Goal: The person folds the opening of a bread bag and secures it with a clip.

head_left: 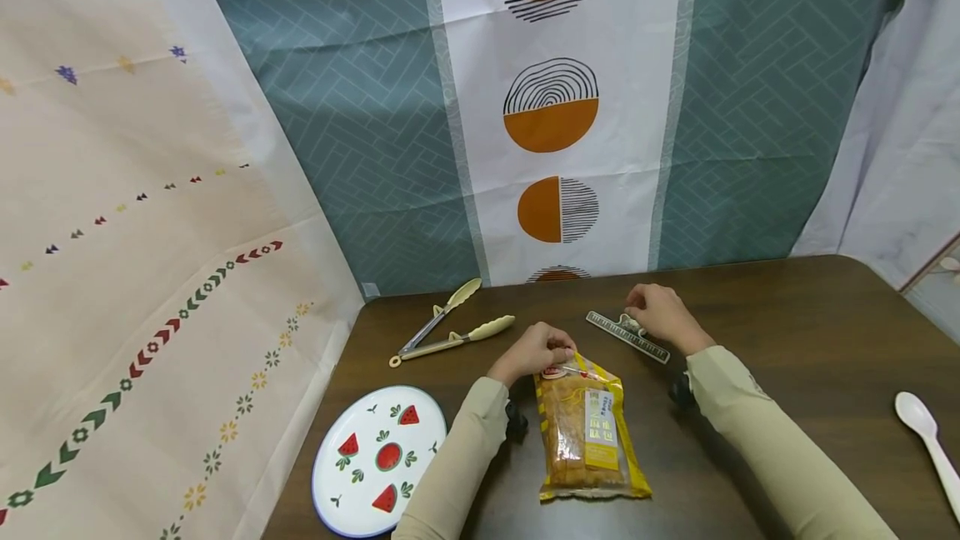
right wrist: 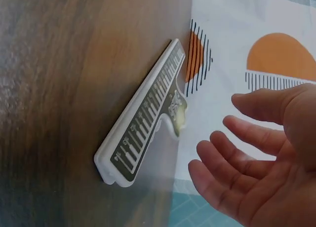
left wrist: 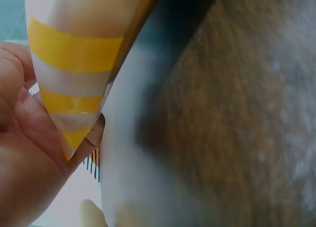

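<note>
A yellow-and-clear bag of bread (head_left: pixel 566 432) lies on the table, its top corner pinched by my left hand (head_left: pixel 534 351). In the left wrist view, the bag's yellow-striped edge (left wrist: pixel 74 54) hangs in front of the palm and hides part of the fingers. Just beyond the bag is a long sealing clip (head_left: pixel 628 337) printed like piano keys, with a handle at its back. My right hand (head_left: pixel 663 317) hovers by that handle. In the right wrist view, its fingers (right wrist: pixel 217 182) are loosely bent and apart from the clip, with nothing between them.
Yellow-tipped tongs (head_left: pixel 442 347) lie spread at the back left. A white plate with watermelon pictures (head_left: pixel 352 407) sits at the left, partly under the left sleeve. A white spoon (head_left: pixel 917 415) is at the right edge. Patterned cloth (head_left: pixel 375 107) hangs behind the table.
</note>
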The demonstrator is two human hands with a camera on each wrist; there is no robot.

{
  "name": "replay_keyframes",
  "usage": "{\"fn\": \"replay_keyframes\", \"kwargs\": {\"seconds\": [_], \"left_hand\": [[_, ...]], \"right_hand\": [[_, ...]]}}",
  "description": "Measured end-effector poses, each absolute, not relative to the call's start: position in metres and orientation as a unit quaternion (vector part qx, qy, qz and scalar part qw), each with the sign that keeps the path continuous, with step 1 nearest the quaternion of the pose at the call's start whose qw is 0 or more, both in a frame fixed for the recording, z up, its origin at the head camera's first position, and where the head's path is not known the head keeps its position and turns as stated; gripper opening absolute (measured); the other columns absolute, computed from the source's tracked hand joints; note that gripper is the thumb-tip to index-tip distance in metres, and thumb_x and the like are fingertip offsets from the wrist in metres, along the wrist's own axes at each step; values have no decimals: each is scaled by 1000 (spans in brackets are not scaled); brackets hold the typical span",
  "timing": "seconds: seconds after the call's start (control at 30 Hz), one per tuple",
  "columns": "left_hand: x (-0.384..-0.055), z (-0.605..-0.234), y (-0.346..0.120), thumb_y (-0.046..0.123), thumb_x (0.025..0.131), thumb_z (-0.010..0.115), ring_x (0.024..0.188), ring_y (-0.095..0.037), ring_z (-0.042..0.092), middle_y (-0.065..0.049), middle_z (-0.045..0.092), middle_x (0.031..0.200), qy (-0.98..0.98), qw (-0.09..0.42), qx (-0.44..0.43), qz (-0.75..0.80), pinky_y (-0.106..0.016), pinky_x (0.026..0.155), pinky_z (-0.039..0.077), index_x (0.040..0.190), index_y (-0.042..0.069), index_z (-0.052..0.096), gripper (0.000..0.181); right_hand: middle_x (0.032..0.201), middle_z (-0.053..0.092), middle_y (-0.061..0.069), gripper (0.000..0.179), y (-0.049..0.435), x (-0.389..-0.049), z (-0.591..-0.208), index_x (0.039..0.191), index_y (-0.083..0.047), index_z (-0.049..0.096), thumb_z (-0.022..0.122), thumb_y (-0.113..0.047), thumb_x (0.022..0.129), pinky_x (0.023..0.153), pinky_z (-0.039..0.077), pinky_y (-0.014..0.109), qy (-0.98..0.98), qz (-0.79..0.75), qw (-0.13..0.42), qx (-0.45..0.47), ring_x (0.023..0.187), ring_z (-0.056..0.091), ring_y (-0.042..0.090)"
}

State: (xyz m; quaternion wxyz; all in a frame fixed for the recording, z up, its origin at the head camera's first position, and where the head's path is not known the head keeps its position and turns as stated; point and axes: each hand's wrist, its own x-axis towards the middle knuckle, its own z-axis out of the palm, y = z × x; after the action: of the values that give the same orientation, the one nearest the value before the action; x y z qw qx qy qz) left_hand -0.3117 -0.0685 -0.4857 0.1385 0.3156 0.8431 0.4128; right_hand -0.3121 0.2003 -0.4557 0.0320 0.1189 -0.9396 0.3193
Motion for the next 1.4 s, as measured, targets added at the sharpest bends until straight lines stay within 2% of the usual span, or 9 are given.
{"fn": "replay_keyframes", "kwargs": {"seconds": [0.53,0.93,1.2,1.4], "left_hand": [[-311,-489,-69,8,99,65,78,-6,59,2,70,90,839,141,318,418,-22,74,49,97,6,77,12],[-310,-487,-70,9,99,65,79,-6,58,3,70,90,844,142,310,414,-22,73,48,98,6,77,12],[-308,-489,-70,9,100,64,73,-5,56,4,70,87,846,141,306,413,-22,68,47,98,6,77,13],[-311,-488,-68,9,100,65,74,-5,58,3,71,86,845,135,314,411,-22,71,48,98,5,77,13]], "right_hand": [[96,67,21,21,209,-322,-473,102,10,67,62,-9,97,75,52,49,-946,302,-57,102,86,62,34],[78,62,9,12,204,-319,-469,85,2,67,66,-5,94,64,48,38,-941,310,-58,124,71,55,24],[79,64,10,10,202,-314,-463,90,4,65,66,-4,96,59,53,34,-920,355,-78,148,63,61,20],[76,65,8,8,205,-311,-449,89,3,66,66,-2,95,54,53,31,-906,383,-77,165,58,62,19]]}}
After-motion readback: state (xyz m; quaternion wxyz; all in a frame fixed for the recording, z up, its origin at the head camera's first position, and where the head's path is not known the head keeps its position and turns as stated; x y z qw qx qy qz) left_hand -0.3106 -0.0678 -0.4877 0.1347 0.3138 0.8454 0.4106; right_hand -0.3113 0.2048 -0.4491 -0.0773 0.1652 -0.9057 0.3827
